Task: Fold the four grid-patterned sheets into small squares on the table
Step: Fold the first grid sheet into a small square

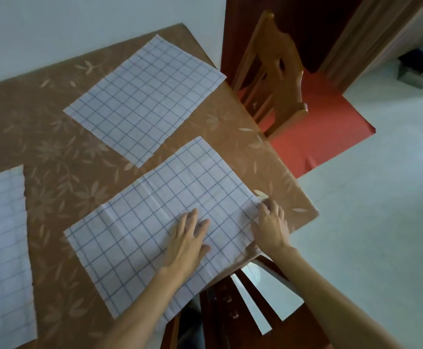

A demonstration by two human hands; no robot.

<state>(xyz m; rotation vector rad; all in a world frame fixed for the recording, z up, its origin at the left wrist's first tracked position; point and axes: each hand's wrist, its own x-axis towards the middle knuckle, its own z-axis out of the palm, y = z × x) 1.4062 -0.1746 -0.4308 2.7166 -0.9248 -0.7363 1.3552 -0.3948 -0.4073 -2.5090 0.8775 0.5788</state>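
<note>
- From my remote seat, the left hand (189,238) lies flat, palm down, fingers spread and extended, on the nearest grid-patterned sheet (140,238) at lower centre of the frame; it presses without gripping.
- The right hand (270,224) sits at that sheet's right corner, lower right of centre, fingers curled down onto the edge; I cannot tell whether they pinch the sheet or only press it.
- The nearest sheet lies open on the table (54,147), showing faint crease lines, with its lower edge hanging past the table's near edge.
- A second grid sheet (145,99) lies flat and unfolded at upper centre, just apart from the first.
- A third grid sheet (2,253) lies flat at the left edge of the frame, partly cut off; I see only three sheets here.
- The table wears a brown covering with a pale leaf pattern.
- A light wooden chair (273,69) stands at upper right beside the table; a darker chair (233,311) shows below the table edge at bottom centre.
</note>
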